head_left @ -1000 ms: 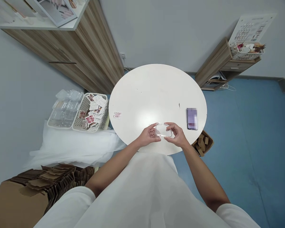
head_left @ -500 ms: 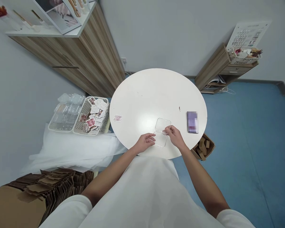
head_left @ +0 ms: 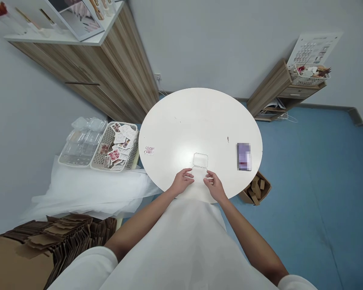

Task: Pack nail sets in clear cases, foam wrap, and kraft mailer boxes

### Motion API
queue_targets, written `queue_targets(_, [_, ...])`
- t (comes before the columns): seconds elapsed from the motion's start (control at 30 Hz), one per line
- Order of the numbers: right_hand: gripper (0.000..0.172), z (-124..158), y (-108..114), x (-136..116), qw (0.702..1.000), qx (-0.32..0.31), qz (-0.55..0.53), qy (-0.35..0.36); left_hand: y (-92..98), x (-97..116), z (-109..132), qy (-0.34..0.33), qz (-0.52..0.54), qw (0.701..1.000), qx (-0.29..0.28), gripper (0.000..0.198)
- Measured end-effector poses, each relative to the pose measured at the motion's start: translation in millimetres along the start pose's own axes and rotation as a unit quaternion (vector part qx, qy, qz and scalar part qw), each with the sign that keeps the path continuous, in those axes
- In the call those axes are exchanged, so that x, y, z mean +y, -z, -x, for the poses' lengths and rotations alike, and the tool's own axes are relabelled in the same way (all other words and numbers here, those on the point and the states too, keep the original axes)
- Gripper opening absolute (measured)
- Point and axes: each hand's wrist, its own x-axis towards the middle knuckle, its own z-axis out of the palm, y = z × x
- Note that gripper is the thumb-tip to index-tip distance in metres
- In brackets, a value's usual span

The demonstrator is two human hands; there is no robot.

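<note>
A clear plastic box (head_left: 201,160) lies opened out flat at the near side of the white round table (head_left: 196,117), its hinged lid pointing away from me. My left hand (head_left: 182,181) grips the left edge of the nearer half between thumb and fingers. On the opposite edge, my right hand (head_left: 215,185) pinches the same half. Nothing distinct shows inside the see-through box. Off to the left on the tabletop is a small card with pink pieces (head_left: 149,150).
A purple packet (head_left: 244,156), partly blurred out, lies at the table's right. Left of the table are a white basket of cards (head_left: 117,147) and another of clear boxes (head_left: 83,147). Folded cardboard (head_left: 69,245) is stacked at lower left; a carton (head_left: 256,188) stands at right.
The box has turned straighter and shifted slightly left. My right hand has moved from its hinge area down to the right edge of the nearer half.
</note>
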Motion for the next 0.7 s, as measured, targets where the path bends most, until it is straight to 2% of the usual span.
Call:
queue_targets(0.2, [0.059, -9, -11, 13, 0.997, -0.018, 0.051, -0.054, -3.8, -20, -11, 0.021, -0.065, 0.997, 0.042, 0.040])
queue_targets(0.33, [0.048, -20, -15, 17, 0.993, -0.039, 0.096, -0.051, -6.1, -29, -21, 0.023, -0.115, 0.991, 0.063, 0.037])
queue_targets(0.5, [0.032, -30, -20, 21, 0.991, -0.046, 0.121, -0.020, -10.4, -33, -29, 0.022, -0.210, 0.975, 0.067, 0.045])
queue_targets(0.6, [0.033, -31, -21, 24, 0.990, -0.043, 0.128, -0.024, -13.0, -34, -30, 0.026, -0.263, 0.963, 0.054, 0.051])
queue_targets(0.7, [0.041, -27, -20, 28, 0.992, -0.035, 0.117, -0.041, -13.6, -36, -28, 0.038, -0.278, 0.959, 0.042, 0.055])
